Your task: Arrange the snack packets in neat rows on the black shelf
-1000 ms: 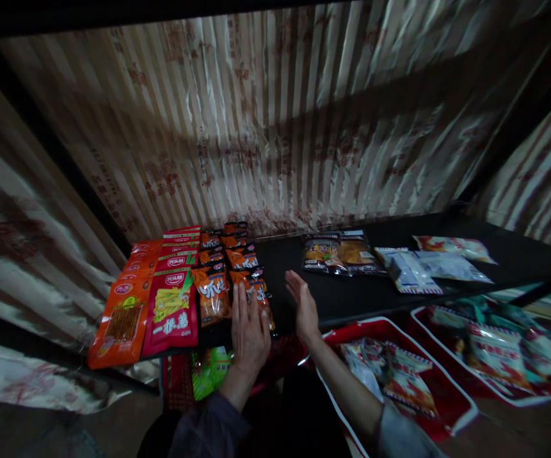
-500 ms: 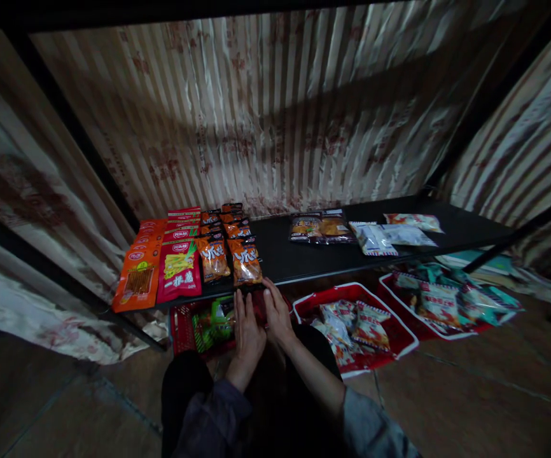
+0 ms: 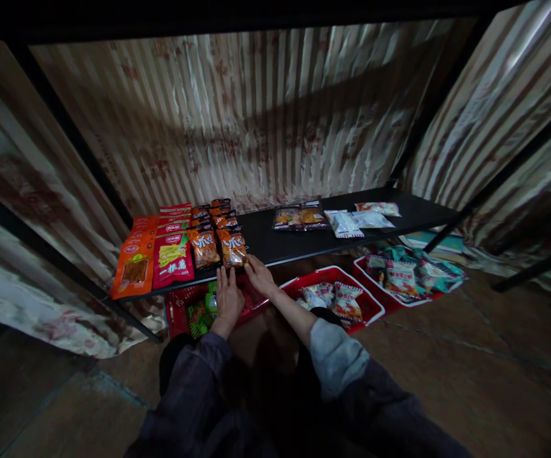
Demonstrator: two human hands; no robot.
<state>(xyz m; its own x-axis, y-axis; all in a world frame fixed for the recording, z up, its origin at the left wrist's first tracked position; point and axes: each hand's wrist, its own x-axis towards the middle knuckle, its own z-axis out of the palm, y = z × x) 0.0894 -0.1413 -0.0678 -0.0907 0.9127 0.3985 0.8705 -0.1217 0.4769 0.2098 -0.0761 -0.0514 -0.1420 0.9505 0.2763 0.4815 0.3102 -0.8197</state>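
Observation:
My left hand (image 3: 228, 298) lies flat with fingers stretched out at the front edge of a low black shelf (image 3: 285, 245), just below a row of orange-brown snack packets (image 3: 232, 247). My right hand (image 3: 258, 274) rests open beside it, fingertips touching the shelf edge near the same packets. Left of them lie red packets (image 3: 173, 257) and orange packets (image 3: 135, 267) in neat rows. Neither hand holds anything.
Further right on the shelf lie dark snack bags (image 3: 299, 217) and pale bags (image 3: 352, 222). On the floor under the shelf stand three red baskets of packets (image 3: 199, 312), (image 3: 337, 299), (image 3: 409, 275). Striped foil sheeting covers the back and sides. Black frame posts stand at both ends.
The view has pulled back and away from the shelf. Both hands drew back from on top of the packets to the shelf's front edge; the right hand turned from upright to flat.

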